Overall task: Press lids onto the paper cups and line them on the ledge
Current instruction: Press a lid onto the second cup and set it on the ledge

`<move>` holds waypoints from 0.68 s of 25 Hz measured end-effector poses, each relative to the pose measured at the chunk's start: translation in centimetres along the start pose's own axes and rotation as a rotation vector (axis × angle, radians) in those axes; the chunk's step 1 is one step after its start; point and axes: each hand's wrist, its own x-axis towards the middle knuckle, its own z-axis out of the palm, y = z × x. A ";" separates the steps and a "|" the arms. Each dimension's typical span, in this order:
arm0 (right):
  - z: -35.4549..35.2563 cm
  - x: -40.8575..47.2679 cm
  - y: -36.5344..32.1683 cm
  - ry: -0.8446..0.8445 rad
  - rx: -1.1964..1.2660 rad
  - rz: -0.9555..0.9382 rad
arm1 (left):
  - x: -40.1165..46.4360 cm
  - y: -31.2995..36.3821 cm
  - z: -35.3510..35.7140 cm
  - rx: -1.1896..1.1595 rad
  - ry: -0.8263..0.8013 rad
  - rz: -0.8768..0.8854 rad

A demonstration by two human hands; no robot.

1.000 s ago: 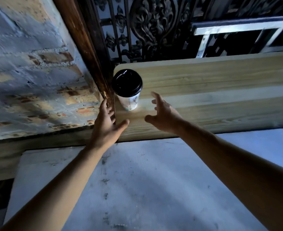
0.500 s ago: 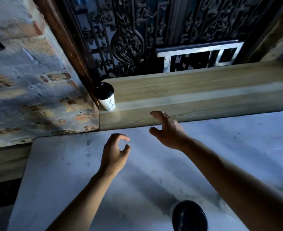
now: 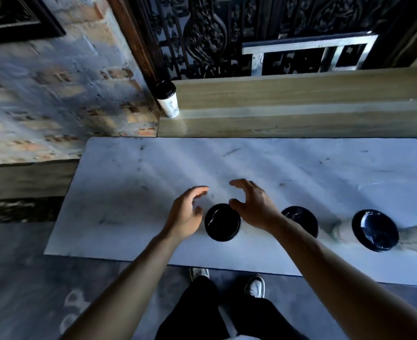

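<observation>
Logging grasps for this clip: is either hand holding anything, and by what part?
Nothing held: left hand and right hand open either side of the nearest lidded cup.

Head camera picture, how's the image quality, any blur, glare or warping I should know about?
Head view: the brick wall at left is smeared by motion blur; the cups at the right edge stretch sideways from wide-angle distortion; glare streaks the black lid between the hands; the wooden ledge bows; foreground legs are dim.
</observation>
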 end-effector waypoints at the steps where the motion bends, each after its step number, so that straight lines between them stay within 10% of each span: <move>1: 0.4 -1.0 0.5 -0.016 0.007 0.005 | -0.8 -0.4 0.4 -0.009 -0.024 -0.045; 17: 2.5 -4.9 -0.7 0.144 0.457 0.114 | -5.6 -0.6 1.2 -0.357 -0.221 -0.104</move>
